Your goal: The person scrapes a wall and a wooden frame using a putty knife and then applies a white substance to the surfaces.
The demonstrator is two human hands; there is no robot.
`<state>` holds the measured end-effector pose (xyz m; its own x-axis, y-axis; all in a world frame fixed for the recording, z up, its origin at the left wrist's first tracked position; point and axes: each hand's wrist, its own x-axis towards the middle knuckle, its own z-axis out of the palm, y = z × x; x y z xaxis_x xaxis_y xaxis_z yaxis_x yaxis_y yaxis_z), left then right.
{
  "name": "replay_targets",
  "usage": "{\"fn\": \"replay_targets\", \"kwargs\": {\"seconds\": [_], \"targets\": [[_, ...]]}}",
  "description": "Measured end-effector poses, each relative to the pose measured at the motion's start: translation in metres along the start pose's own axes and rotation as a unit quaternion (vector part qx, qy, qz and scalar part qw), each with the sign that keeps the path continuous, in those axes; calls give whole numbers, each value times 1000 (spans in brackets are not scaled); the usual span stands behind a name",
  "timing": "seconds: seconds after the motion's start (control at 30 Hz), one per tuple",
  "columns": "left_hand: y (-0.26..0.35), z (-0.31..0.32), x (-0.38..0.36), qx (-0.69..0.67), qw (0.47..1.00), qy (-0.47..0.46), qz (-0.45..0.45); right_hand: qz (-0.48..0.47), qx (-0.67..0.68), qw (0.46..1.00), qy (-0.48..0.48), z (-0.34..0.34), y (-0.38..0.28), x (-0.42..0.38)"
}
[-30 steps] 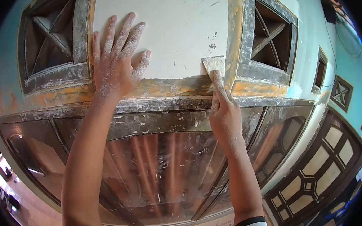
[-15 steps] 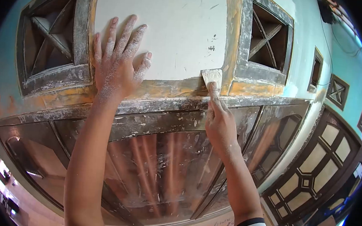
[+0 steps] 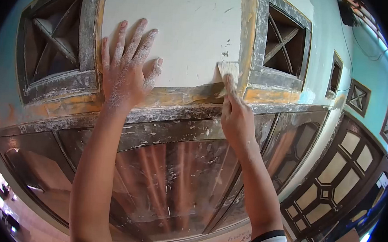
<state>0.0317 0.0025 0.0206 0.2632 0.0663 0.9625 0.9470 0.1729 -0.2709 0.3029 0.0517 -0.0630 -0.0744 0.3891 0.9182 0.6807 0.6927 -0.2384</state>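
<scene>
Flat against the lower left part of a white wall panel (image 3: 186,35) lies my left hand (image 3: 126,73), fingers spread and dusted with white powder. It holds nothing. My right hand (image 3: 237,113) grips a putty knife (image 3: 229,71), index finger stretched along the blade. The blade's wide edge touches the panel near its lower right corner, just below some small dark marks. The tool's handle is mostly hidden in my fingers. Under the panel runs a worn brown and orange strip (image 3: 182,95), above a paint-spotted dark wooden frame (image 3: 175,133).
Vent openings with crossed slats flank the panel, one at the left (image 3: 54,32) and one at the right (image 3: 286,41). Below are glass panes with reddish curtains (image 3: 167,177). A dark door with pale panels (image 3: 329,175) stands at the lower right.
My right hand and the putty knife have moved up a little, the blade now higher on the panel. My left hand stays on the panel. The view has shifted slightly.
</scene>
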Motion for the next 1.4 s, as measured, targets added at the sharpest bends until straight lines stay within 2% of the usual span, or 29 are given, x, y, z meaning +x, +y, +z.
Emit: {"fn": "replay_targets", "kwargs": {"seconds": [0.23, 0.4, 0.5, 0.53, 0.67, 0.77, 0.9, 0.97, 1.07, 1.2, 1.33, 1.4], "targets": [[0, 2, 1, -3, 1000, 3, -5, -58, 45, 996, 53, 17, 7, -18], [1, 0, 2, 6, 1000, -1, -6, -7, 71, 997, 32, 0, -1, 18], [1, 2, 1, 9, 1000, 0, -4, 12, 77, 997, 14, 0, -3, 11], [0, 2, 0, 9, 1000, 2, -5, -16, 89, 995, 41, 9, 4, 5], [0, 2, 2, 14, 1000, 8, -4, -22, 94, 995, 38, 7, 3, 6], [1, 1, 1, -1, 1000, -2, -6, 18, 81, 997, 4, -8, -5, 28], [1, 1, -1, 17, 1000, 1, 1, -15, 58, 998, 16, -9, -4, 33], [0, 1, 0, 21, 1000, 5, 5, 5, 58, 998, -28, -9, -3, 26], [0, 1, 2, 29, 1000, 5, 6, -31, 55, 998, -21, -5, 3, 23], [1, -2, 2, 18, 1000, 5, 9, -20, 35, 998, -54, -18, -3, 47], [0, -2, 3, 24, 1000, 0, 11, -54, 44, 997, -18, -7, 1, 41], [-1, -2, 1, 30, 999, -2, 14, -21, 63, 996, -51, -9, -1, 32]]}}
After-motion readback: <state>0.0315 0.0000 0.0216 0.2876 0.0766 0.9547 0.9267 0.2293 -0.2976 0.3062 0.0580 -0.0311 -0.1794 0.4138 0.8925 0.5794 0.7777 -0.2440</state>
